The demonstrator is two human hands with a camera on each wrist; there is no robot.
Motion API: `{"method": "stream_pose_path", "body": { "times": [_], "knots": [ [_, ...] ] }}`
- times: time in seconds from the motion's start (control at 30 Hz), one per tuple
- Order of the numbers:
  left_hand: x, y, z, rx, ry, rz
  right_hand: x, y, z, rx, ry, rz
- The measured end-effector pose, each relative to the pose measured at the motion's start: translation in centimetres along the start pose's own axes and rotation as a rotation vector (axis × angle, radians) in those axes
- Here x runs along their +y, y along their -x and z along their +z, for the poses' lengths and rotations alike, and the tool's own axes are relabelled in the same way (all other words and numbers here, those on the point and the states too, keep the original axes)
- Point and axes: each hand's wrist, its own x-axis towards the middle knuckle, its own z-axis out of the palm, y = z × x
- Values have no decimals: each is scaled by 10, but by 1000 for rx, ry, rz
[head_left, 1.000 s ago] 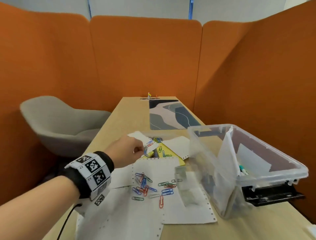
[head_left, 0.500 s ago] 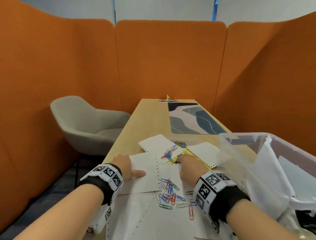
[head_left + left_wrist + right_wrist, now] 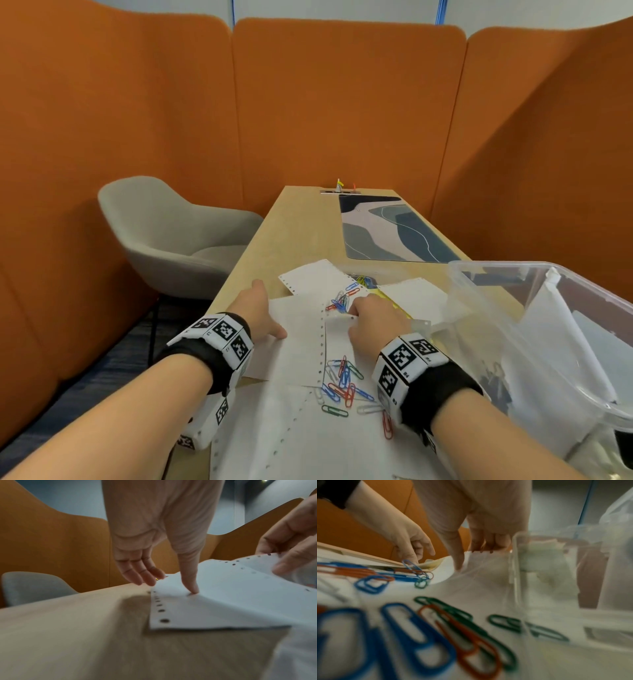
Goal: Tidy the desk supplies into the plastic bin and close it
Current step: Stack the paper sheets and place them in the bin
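A person's left hand point(image 3: 257, 313) presses a thumb, fingers straight, onto a white sheet point(image 3: 296, 337) on the worktop point(image 3: 294, 233); the right hand point(image 3: 373, 317) pinches the sheet's raised edge. Paper clips point(image 3: 342, 380) lie beside the right wrist, the plastic bin point(image 3: 534, 329) just right, lid off.

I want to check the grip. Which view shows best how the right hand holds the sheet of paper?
The left wrist view: the right hand pinches the sheet by its lifted edge. The head view shows only the hand's back; the right wrist view is blurred.
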Motion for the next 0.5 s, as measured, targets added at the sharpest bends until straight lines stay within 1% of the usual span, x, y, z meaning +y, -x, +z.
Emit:
{"method": "stream_pose_path", "body": {
  "times": [0.13, 0.23, 0.33, 0.5],
  "knots": [
    [-1, 2, 2, -9, -27, 62, 0, 1, -5, 186, -85, 55],
    [-2, 4, 4, -45, -128, 53, 1, 1, -9, 287, -145, 90],
    [-5, 4, 6, -84, -197, 35, 1, 3, -11, 335, -181, 104],
    [-4, 4, 6, -106, -120, 21, 5, 6, -17, 420, -263, 100]
  ]
}}
